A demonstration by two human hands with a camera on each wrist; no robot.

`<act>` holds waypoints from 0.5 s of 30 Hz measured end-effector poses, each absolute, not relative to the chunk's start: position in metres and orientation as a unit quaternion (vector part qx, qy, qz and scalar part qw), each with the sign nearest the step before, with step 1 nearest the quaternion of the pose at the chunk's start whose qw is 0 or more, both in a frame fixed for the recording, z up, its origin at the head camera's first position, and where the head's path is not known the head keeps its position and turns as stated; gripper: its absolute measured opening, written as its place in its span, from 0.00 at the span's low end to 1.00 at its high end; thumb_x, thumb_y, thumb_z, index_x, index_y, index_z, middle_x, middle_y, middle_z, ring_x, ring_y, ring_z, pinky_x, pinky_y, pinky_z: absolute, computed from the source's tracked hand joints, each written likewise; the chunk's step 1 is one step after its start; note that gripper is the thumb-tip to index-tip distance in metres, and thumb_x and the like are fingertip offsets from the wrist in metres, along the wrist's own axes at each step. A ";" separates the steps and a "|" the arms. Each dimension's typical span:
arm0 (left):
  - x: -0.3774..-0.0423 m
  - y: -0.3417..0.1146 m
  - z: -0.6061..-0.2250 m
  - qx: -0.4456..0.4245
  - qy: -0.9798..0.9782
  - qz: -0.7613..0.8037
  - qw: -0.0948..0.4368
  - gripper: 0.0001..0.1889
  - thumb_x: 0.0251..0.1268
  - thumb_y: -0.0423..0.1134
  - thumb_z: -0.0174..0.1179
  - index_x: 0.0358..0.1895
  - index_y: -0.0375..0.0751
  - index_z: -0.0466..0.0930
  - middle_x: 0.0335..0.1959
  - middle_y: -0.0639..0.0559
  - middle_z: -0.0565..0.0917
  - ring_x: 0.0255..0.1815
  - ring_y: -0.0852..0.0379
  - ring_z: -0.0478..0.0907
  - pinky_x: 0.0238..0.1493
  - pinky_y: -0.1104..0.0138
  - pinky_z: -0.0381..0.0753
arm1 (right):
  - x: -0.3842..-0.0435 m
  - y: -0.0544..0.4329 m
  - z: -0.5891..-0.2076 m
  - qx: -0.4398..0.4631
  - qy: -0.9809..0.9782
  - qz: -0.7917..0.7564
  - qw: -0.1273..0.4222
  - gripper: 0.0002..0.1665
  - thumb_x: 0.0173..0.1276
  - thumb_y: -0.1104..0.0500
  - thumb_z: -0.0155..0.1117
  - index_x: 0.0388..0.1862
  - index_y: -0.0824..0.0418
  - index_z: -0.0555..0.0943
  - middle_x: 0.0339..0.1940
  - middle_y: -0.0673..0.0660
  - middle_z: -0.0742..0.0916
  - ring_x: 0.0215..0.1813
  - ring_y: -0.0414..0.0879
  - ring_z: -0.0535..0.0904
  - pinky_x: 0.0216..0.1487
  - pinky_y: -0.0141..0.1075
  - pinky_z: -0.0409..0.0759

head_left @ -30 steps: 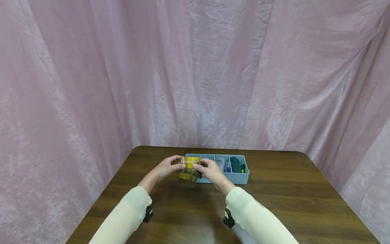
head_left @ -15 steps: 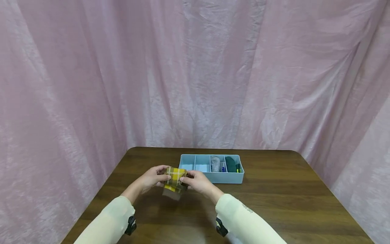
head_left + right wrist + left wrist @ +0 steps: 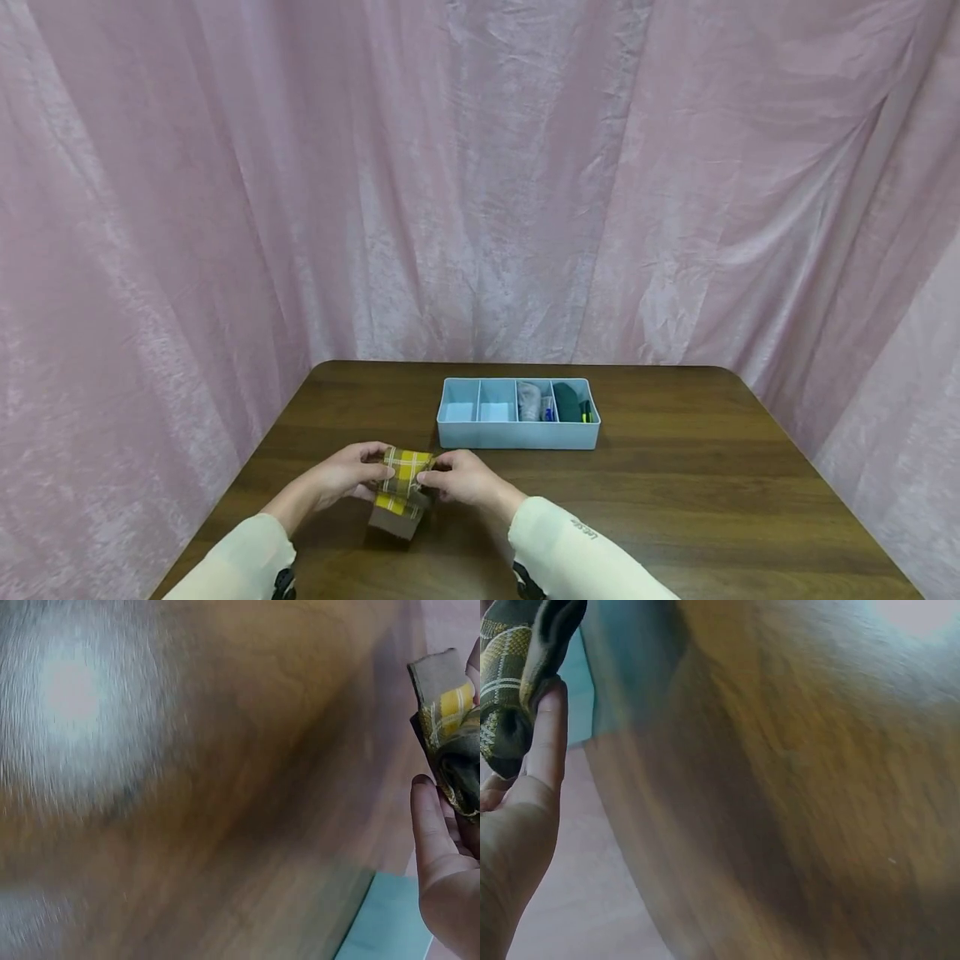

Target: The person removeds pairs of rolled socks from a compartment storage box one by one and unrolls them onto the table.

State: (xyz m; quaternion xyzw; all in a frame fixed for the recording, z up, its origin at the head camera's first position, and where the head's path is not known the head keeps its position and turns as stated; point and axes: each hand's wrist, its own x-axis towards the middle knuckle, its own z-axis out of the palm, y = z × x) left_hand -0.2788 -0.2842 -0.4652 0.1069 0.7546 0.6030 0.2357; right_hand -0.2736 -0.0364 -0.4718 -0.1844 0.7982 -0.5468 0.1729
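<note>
A yellow-and-brown plaid sock, rolled up with a plain grey-brown end hanging down, is held above the table between both hands. My left hand pinches its left side, thumb in front. On the right side, my right hand pinches it in the same way. The left wrist view shows the rolled fabric against the fingers, cut off by the frame edge. In the right wrist view the grey-brown end sticks out past the roll, and part of the sock is out of frame.
A light blue divided box stands beyond the hands on the wooden table. Its two left compartments hold nothing visible. A grey fabric roll and a dark green one lie in the right ones. A pink curtain hangs behind.
Both hands have drawn the sock back from the box, toward the person and to the left. Its grey-brown end now hangs in view. The box's left compartments are uncovered.
</note>
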 end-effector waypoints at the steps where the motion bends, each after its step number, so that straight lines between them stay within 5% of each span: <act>1: -0.277 -0.286 -0.466 0.104 0.754 0.602 0.240 0.27 0.70 0.37 0.60 0.65 0.25 0.66 0.50 0.38 0.78 0.47 0.47 0.81 0.44 0.52 0.84 | -0.272 -0.038 -0.473 -0.181 0.797 -0.548 0.177 0.14 0.69 0.56 0.67 0.45 0.66 0.85 0.34 0.53 0.86 0.33 0.45 0.81 0.38 0.45 0.84; 7: -0.272 -0.292 -0.473 0.086 0.755 0.593 0.265 0.25 0.69 0.37 0.60 0.64 0.26 0.68 0.47 0.40 0.80 0.44 0.47 0.82 0.43 0.53 0.84 | -0.264 -0.044 -0.477 -0.165 0.798 -0.547 0.195 0.14 0.69 0.56 0.68 0.44 0.67 0.85 0.34 0.53 0.85 0.33 0.47 0.81 0.39 0.46 0.84; 15: -0.264 -0.299 -0.483 0.076 0.768 0.573 0.276 0.21 0.67 0.35 0.61 0.57 0.24 0.71 0.43 0.40 0.81 0.41 0.48 0.82 0.40 0.52 0.84 | -0.257 -0.044 -0.481 -0.306 0.885 -0.350 0.029 0.20 0.68 0.52 0.68 0.55 0.61 0.84 0.44 0.50 0.86 0.44 0.38 0.81 0.45 0.33 0.79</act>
